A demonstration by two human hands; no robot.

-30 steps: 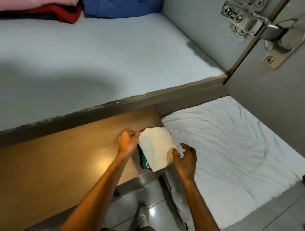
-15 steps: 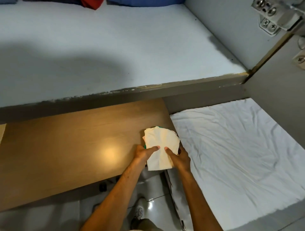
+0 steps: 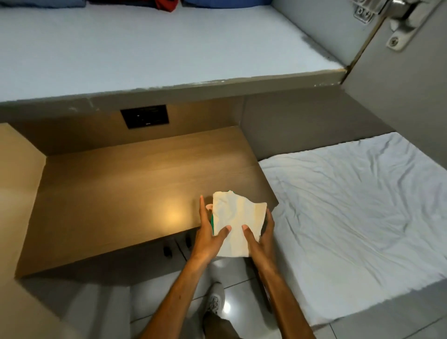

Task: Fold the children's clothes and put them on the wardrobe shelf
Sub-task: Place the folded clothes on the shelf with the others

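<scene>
A folded cream garment [image 3: 235,222] with a green edge showing on its left side is held between both hands at the front right corner of the wooden desk [image 3: 121,193]. My left hand [image 3: 208,232] grips its left side, thumb on top. My right hand [image 3: 260,236] grips its right side, thumb on top as well. Above, the pale wardrobe shelf [image 3: 145,48] runs across the view. Folded clothes sit at its far edge: a red piece [image 3: 167,4] and blue pieces [image 3: 217,2].
A bed with a wrinkled white sheet [image 3: 350,205] lies to the right of the desk. The open wardrobe door with a metal hinge [image 3: 399,19] stands at the upper right. A dark socket panel [image 3: 144,116] is on the wall behind the desk. Tiled floor and my shoe [image 3: 216,300] are below.
Both hands closed on the cream garment from its sides and drew it toward the desk's front edge. The camera tilted down, so more of the desk shows.
</scene>
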